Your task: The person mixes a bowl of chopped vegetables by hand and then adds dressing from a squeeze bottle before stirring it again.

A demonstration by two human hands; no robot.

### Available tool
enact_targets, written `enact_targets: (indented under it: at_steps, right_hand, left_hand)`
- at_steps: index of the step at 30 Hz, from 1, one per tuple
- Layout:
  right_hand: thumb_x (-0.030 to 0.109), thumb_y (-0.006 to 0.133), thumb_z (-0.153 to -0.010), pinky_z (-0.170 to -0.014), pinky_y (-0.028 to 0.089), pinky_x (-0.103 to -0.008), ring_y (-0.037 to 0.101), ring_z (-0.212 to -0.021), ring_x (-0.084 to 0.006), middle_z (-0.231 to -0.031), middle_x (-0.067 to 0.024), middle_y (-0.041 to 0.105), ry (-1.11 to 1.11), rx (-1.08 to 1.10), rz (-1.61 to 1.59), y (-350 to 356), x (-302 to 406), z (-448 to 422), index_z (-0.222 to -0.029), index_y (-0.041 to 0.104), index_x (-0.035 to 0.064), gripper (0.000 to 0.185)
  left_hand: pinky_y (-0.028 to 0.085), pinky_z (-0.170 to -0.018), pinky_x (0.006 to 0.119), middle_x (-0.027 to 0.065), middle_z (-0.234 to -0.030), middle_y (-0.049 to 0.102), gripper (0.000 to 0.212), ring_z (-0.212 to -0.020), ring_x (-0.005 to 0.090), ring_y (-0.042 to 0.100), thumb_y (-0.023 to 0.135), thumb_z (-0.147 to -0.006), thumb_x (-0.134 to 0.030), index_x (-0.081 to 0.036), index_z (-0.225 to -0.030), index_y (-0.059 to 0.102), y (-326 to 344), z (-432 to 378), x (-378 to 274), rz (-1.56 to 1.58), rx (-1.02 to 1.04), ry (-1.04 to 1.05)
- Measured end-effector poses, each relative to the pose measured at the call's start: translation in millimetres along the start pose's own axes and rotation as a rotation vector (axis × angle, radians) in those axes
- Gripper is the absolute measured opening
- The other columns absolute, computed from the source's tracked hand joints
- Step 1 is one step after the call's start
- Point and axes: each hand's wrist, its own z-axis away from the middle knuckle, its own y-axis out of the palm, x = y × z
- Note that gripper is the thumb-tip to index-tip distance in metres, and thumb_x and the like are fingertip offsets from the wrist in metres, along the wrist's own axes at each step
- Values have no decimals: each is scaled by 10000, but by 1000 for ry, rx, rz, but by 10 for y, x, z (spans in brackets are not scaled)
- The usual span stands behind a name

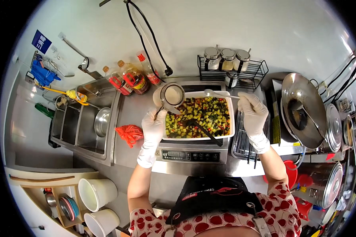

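My gloved left hand (153, 126) grips a glass seasoning jar (157, 96) by its handle, tilted with its mouth towards me. White contents show inside, and the jar's metal lid hangs open on the near side. Between thumb and fingers, my gloved right hand (253, 109) pinches the handle of a small metal spoon (222, 94). The spoon's bowl is over the back edge of a white rectangular tub (232, 118). Diced green vegetables (195, 109) with red bits and dark liquid fill the tub. A black utensil (206, 131) lies in them, its handle over the front rim.
Under the tub sits an induction cooker (192, 156). Sauce bottles (135, 77) and a red plastic bag (130, 134) stand left, beside a steel sink (87, 130). A wire rack (255, 72) with seasoning jars is behind; a lidded tray (238, 145) and wok (311, 109) are right.
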Motion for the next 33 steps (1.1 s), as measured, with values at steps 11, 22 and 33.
enact_targets:
  at_steps: [11, 22, 33]
  right_hand:
    - [28, 650, -781, -605, 501, -282, 619, -715, -255, -818, -85, 631, -278, 123, 151, 232, 45, -143, -908, 656, 68, 134]
    - [11, 578, -828, -568, 454, -213, 557, -603, -79, -682, -46, 628, 192, 35, -97, -130, -135, -208, -892, 684, 8, 124]
    - [80, 592, -859, -468, 323, -182, 438, -490, -47, -577, 13, 540, 552, 42, -450, -90, -122, -293, -874, 668, -20, 127]
  left_hand:
    - [404, -787, 252, 39, -882, 537, 96, -796, 153, 494, 616, -841, -43, 15, -909, 581, 728, 14, -294, 64, 138, 144]
    - [397, -731, 235, 23, -788, 539, 182, -743, 133, 481, 647, -849, -168, -4, -889, 578, 1116, 69, -490, 38, 213, 148]
    - [420, -810, 251, 84, -874, 595, 198, -853, 180, 558, 609, -849, -51, 3, -1039, 597, 616, -35, -62, -222, 29, 163]
